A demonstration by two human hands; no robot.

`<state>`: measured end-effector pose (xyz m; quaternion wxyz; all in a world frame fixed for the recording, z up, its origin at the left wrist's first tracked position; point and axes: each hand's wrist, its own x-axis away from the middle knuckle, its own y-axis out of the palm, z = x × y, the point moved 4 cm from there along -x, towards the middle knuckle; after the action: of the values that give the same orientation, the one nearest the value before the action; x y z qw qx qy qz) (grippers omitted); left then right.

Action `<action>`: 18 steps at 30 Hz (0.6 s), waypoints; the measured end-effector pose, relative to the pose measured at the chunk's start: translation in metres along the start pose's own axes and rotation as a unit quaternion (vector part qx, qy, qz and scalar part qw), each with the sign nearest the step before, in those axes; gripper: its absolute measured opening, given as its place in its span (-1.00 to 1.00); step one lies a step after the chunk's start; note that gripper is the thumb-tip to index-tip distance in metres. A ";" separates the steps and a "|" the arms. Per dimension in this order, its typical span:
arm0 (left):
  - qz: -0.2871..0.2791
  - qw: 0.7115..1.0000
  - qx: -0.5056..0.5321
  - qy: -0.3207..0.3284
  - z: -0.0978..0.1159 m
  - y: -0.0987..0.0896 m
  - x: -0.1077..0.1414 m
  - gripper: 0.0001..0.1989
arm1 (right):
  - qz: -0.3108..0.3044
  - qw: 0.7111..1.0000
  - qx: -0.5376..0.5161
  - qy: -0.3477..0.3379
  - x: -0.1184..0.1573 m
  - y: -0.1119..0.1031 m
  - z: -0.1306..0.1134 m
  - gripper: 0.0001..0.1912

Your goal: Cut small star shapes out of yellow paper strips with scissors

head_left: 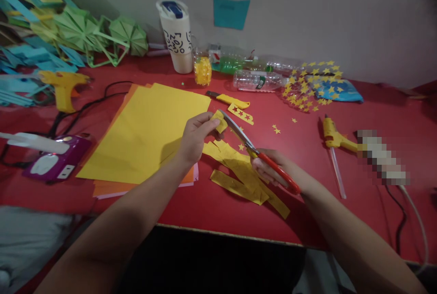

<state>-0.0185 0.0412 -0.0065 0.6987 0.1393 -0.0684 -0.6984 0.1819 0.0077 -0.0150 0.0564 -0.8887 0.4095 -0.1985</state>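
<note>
Right hand [273, 169] nearest, fingers closed in red scissors [254, 148] handles. Left hand [196, 137] pinches small yellow paper piece [220, 121] at blade tips, above red table [205, 203]. Paper light, thin, floppy, tears easily; best hold near cut line.

Two bare forearms, no sleeves

A red table [211, 207] stands against a plain pale wall [307, 12]; dim light; teal paper [231, 12] on the wall.
</note>
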 end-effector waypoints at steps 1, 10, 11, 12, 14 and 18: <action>0.000 1.000 0.001 0.000 0.000 0.000 0.000 -0.81 | -0.002 1.000 -0.001 0.000 0.000 0.000 0.000 -0.36; 0.005 1.000 0.016 -0.019 0.000 -0.001 -0.001 -0.81 | -0.004 0.999 -0.044 0.020 -0.001 0.002 0.004 -0.38; -0.003 0.999 0.021 -0.031 -0.001 0.001 0.000 -0.81 | -0.006 0.998 -0.059 0.027 -0.002 0.003 0.004 -0.37; -0.014 0.999 0.024 -0.045 -0.003 0.002 0.000 -0.79 | -0.007 0.997 -0.071 0.033 -0.002 0.004 0.005 -0.36; -0.036 0.996 0.023 -0.072 -0.008 0.005 0.001 -0.76 | -0.001 0.996 -0.082 0.038 -0.003 0.006 0.007 -0.35; -0.019 0.998 0.018 -0.063 -0.010 0.004 0.001 -0.76 | 0.017 0.998 -0.057 0.014 -0.003 0.006 0.010 -0.38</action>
<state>-0.0117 0.0414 -0.0150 0.6773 0.1085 -0.1222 -0.7173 0.1797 0.0056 -0.0267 0.0033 -0.8806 0.4359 -0.1859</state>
